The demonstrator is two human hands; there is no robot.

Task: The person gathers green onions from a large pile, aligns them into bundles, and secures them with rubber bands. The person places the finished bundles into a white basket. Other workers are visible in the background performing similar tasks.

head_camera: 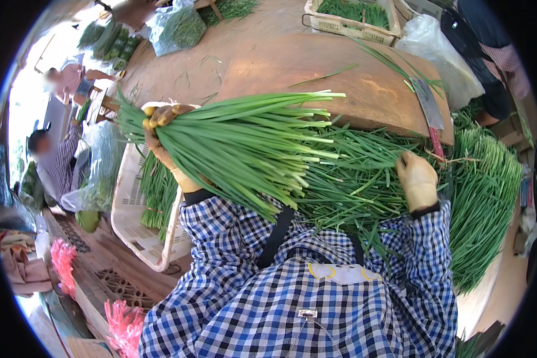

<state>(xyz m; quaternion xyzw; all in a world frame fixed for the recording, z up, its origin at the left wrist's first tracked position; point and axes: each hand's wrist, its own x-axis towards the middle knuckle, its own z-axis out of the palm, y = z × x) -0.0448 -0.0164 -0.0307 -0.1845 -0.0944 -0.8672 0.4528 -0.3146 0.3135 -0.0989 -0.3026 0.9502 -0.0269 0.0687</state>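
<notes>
My left hand (162, 123), in a stained glove, grips a thick bunch of garlic chives (246, 138) near its leafy end. The pale cut stems fan out to the right over my lap. My right hand (416, 179), in a cream glove, is curled with its fingertips pinching a few leaves at the edge of a heap of loose chive leaves (362, 179). This heap covers my lap and reaches the wooden board (304, 58). A cleaver (427, 105) with a red handle lies on the board's right side, its handle end close above my right hand.
Chives (483, 201) are stacked upright on my right. A white plastic crate (127, 206) with tied bunches stands left; another crate (353, 29) is beyond the board. Pink ties (123, 324) hang at lower left. Several people and filled plastic bags (179, 29) are around.
</notes>
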